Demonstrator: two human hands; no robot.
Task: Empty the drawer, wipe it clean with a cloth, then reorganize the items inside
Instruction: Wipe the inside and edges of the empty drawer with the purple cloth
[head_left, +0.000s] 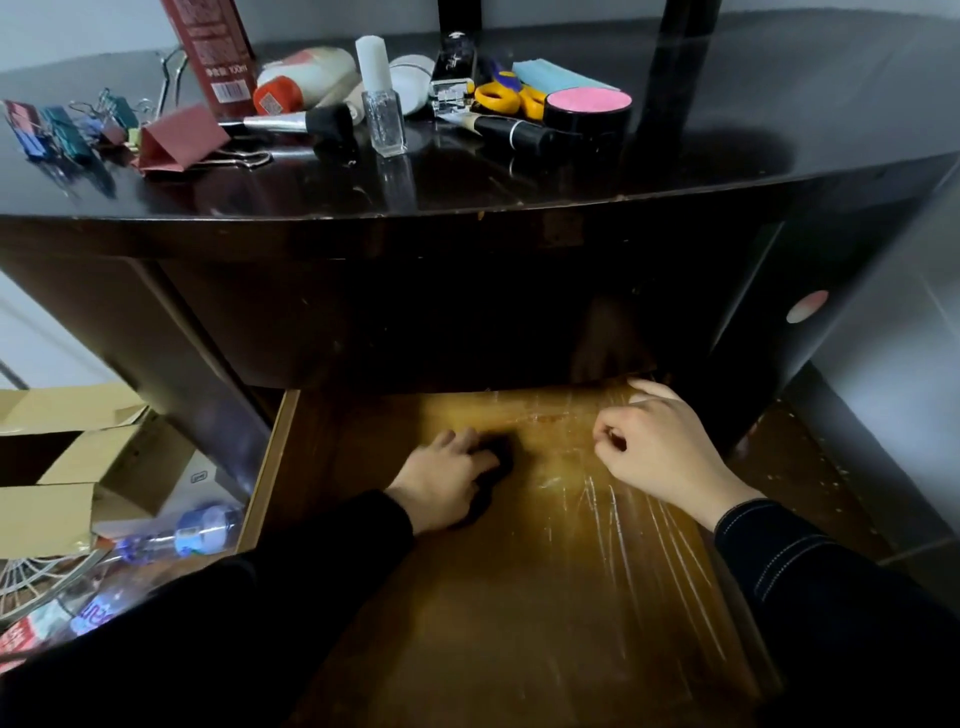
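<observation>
The wooden drawer (270, 462) is pulled out below the dark desk, and its scratched brown floor holds no items. My left hand (441, 480) presses a dark cloth (501, 452) flat on the drawer floor near the middle. My right hand (657, 449) rests at the drawer's back right, fingers curled loosely, with nothing visible in it. The drawer's items lie on the desk top (727, 135): binder clips (67, 130), a makeup brush (306, 123), a clear nail-polish bottle (383, 104), yellow scissors (506, 96), a black stapler (453, 70) and a pink-lidded jar (589, 111).
A red carton (213, 49) and a white bottle with an orange cap (301, 83) stand at the desk's back. On the floor to the left are cardboard boxes (62, 467) and plastic bottles (182, 535). A dark post (675, 78) rises at the right.
</observation>
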